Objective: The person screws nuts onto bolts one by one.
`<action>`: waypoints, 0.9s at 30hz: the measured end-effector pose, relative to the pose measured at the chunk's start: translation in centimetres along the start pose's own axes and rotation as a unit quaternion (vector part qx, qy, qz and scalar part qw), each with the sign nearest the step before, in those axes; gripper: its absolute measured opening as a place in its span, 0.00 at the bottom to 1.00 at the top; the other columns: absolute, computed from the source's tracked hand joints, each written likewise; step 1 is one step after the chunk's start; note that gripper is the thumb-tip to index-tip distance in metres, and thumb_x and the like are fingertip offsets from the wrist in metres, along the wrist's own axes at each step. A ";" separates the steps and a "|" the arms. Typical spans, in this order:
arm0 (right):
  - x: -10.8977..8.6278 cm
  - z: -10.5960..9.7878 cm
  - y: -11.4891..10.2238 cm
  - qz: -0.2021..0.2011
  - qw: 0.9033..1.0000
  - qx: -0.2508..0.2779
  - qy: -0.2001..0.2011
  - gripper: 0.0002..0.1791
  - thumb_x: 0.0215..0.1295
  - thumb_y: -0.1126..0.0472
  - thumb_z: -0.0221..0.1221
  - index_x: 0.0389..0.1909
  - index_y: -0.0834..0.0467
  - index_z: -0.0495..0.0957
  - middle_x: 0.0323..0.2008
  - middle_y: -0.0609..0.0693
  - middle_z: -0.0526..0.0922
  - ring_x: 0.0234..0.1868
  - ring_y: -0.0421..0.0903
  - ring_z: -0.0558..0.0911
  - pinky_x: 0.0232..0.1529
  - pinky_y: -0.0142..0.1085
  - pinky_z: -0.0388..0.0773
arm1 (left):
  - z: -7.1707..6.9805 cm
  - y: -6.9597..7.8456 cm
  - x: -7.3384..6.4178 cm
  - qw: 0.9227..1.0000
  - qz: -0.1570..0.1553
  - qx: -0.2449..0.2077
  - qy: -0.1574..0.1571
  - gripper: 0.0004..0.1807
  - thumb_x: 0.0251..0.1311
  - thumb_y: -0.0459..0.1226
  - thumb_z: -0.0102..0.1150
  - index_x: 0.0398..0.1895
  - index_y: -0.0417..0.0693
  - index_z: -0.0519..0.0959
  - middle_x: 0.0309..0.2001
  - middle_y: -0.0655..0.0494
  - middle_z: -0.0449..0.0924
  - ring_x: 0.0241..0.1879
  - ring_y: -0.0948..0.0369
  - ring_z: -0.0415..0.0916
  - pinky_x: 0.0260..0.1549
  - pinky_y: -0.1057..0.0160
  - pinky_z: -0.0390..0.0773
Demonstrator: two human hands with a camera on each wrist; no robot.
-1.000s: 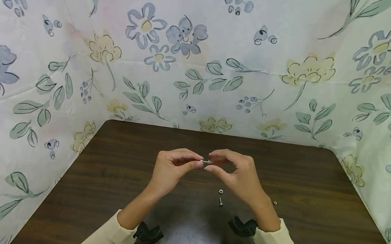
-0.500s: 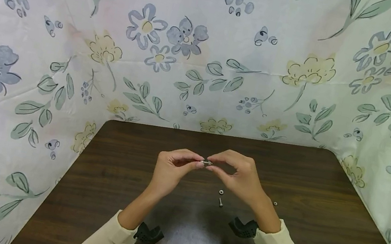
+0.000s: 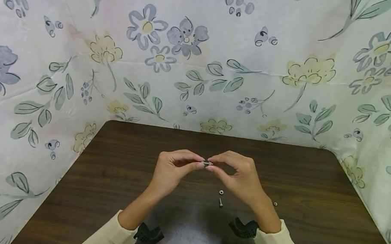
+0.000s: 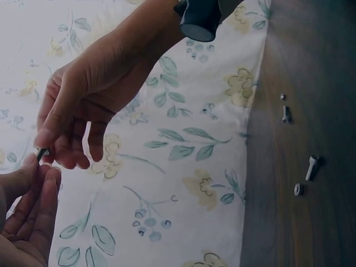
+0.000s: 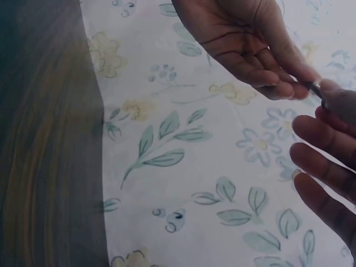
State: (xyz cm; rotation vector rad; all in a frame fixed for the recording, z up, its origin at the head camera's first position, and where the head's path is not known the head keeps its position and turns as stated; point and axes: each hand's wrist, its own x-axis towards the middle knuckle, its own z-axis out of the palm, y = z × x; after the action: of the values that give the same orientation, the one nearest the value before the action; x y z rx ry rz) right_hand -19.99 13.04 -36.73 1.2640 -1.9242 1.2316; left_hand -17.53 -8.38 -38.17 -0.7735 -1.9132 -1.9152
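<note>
In the head view my left hand [image 3: 170,170] pinches one end of a small metal bolt [image 3: 205,163] between thumb and forefinger, holding it level above the table. My right hand [image 3: 235,170] comes in from the other side, its thumb and forefinger pinching a nut [image 3: 210,164] at the bolt's right end. The right wrist view shows the bolt [image 5: 315,88] bridging the fingertips of both hands, mostly covered by them. Below the hands a loose nut [image 3: 221,192] and another bolt [image 3: 221,203] lie on the table.
The dark wooden table [image 3: 124,170] is backed by a floral cloth [image 3: 184,94] on several sides. Another nut [image 3: 275,204] lies right of the right forearm. A further bolt [image 4: 286,114] shows in the left wrist view. Black wrist mounts [image 3: 149,234] sit under both forearms.
Both hands stay in nearly the same place. The right thumb and forefinger shift slightly about the nut at the bolt's end; the loose parts on the table have not moved.
</note>
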 end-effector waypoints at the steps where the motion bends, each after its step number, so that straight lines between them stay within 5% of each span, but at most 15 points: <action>1: 0.0 0.0 0.0 0.001 1.000 0.001 0.000 0.14 0.51 0.75 0.74 0.38 0.60 0.87 0.36 0.50 0.88 0.37 0.46 0.87 0.40 0.38 0.85 | 0.0 0.0 0.0 1.000 0.000 0.001 -0.001 0.05 0.59 0.28 0.70 0.38 0.40 0.89 0.35 0.48 0.88 0.34 0.52 0.85 0.35 0.57 0.87; 8: -0.1 0.2 0.1 0.004 1.000 0.005 -0.003 0.11 0.53 0.75 0.72 0.36 0.59 0.88 0.33 0.49 0.88 0.34 0.43 0.87 0.38 0.32 0.84 | 0.0 0.0 -0.1 1.000 0.008 0.005 -0.004 0.05 0.59 0.27 0.70 0.39 0.34 0.88 0.36 0.48 0.88 0.34 0.53 0.85 0.35 0.59 0.87; 18: -0.3 0.2 0.3 0.032 0.999 0.007 -0.012 0.12 0.62 0.75 0.66 0.27 0.55 0.86 0.25 0.43 0.85 0.27 0.39 0.84 0.33 0.31 0.81 | 0.2 0.0 -0.3 1.000 -0.002 0.003 -0.003 0.04 0.59 0.28 0.71 0.37 0.40 0.89 0.35 0.48 0.87 0.33 0.53 0.86 0.35 0.57 0.87; 23: -0.3 -0.2 0.1 0.064 0.998 0.007 -0.026 0.06 0.63 0.70 0.68 0.37 0.55 0.86 0.32 0.46 0.88 0.32 0.40 0.85 0.36 0.36 0.83 | 0.2 -0.1 -0.2 1.000 -0.004 0.006 0.000 0.04 0.59 0.28 0.71 0.37 0.39 0.89 0.35 0.49 0.87 0.33 0.54 0.85 0.33 0.60 0.86; 27: -0.1 -0.5 0.0 0.047 0.998 0.018 -0.027 0.17 0.53 0.71 0.75 0.45 0.59 0.86 0.40 0.52 0.89 0.38 0.46 0.87 0.43 0.36 0.84 | 0.2 -0.1 0.1 1.000 0.000 0.006 0.005 0.05 0.58 0.28 0.71 0.37 0.39 0.89 0.35 0.50 0.88 0.32 0.54 0.85 0.34 0.60 0.87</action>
State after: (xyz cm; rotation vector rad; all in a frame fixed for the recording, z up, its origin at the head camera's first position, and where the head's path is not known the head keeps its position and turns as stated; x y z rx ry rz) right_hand -19.95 13.50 -36.58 1.2511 -2.0289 1.2964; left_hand -17.63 -8.21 -38.22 -0.7592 -1.9171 -1.9017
